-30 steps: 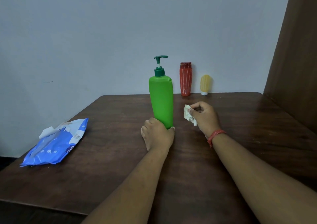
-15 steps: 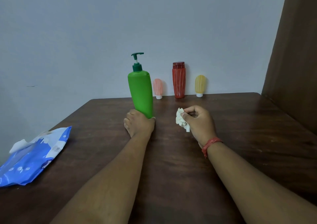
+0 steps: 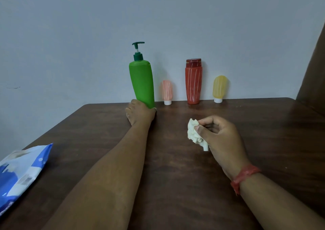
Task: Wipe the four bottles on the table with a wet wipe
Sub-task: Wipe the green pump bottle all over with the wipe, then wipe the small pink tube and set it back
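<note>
Dark brown wooden table (image 3: 175, 185) filling the lower frame, butted against a pale grey wall (image 3: 158, 18), brown panel (image 3: 313, 78) at far right. Blue and white wet wipe pack (image 3: 21, 175) lying flat at the table's left edge, partly cut off by the frame. Green pump bottle (image 3: 141, 82) at the far edge of the table, tilted slightly with its top leaning left, gripped round its base by the left hand (image 3: 139, 112), fingers curled about the bottle's lower end. Red bottle (image 3: 193, 82) with pale streaks and a dark red cap upright against the wall, well right of the green one. Right hand (image 3: 223, 138) hovering above the table centre-right, fingers curled, pinching a crumpled white wet wipe (image 3: 196, 134) between thumb and fingertips, apart from every bottle. Red band (image 3: 244, 176) circling the right wrist. Small yellow tube (image 3: 219, 88) standing on its white cap just right of the red bottle. Small pink tube (image 3: 166, 91) likewise cap-down between green and red bottles, near the wall.
</note>
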Tool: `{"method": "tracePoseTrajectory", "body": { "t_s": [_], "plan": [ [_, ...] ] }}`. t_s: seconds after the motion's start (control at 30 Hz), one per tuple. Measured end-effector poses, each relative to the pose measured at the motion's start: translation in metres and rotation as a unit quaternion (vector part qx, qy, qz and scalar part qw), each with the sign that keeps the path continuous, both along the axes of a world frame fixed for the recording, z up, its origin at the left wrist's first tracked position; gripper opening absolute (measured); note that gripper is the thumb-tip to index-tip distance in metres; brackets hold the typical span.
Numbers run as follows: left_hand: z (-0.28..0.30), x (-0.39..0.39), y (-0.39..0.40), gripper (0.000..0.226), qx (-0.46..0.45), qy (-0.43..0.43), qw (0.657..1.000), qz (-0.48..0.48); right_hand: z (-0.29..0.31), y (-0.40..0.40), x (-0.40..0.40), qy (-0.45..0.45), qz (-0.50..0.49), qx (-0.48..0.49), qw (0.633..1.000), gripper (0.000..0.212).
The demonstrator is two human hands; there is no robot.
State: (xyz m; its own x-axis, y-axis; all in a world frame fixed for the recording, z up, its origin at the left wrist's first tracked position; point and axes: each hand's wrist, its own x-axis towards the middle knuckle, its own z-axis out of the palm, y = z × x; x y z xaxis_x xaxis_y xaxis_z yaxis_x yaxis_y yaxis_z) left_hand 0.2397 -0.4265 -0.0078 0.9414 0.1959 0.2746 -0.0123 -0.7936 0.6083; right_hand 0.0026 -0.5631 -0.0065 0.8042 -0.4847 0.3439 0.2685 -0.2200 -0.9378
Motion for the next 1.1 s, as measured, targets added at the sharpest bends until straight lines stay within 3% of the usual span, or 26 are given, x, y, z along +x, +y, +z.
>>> {"method": "tracePoseTrajectory", "body": {
  "t_s": [0.67,0.9,1.1],
  "plan": [
    [-0.002,0.040,-0.006,0.078,0.004,0.009,0.999,0.038,-0.002,-0.001,0.003,0.003,0.015,0.026,1.000,0.015],
    [0.000,0.028,-0.005,0.089,-0.022,-0.006,0.999,0.045,-0.003,-0.001,0.004,-0.002,0.021,0.029,0.999,0.022],
    [-0.008,0.005,-0.028,0.052,-0.008,-0.042,0.993,-0.108,-0.003,0.000,0.003,0.011,0.015,0.026,0.999,0.018]
  ]
}}
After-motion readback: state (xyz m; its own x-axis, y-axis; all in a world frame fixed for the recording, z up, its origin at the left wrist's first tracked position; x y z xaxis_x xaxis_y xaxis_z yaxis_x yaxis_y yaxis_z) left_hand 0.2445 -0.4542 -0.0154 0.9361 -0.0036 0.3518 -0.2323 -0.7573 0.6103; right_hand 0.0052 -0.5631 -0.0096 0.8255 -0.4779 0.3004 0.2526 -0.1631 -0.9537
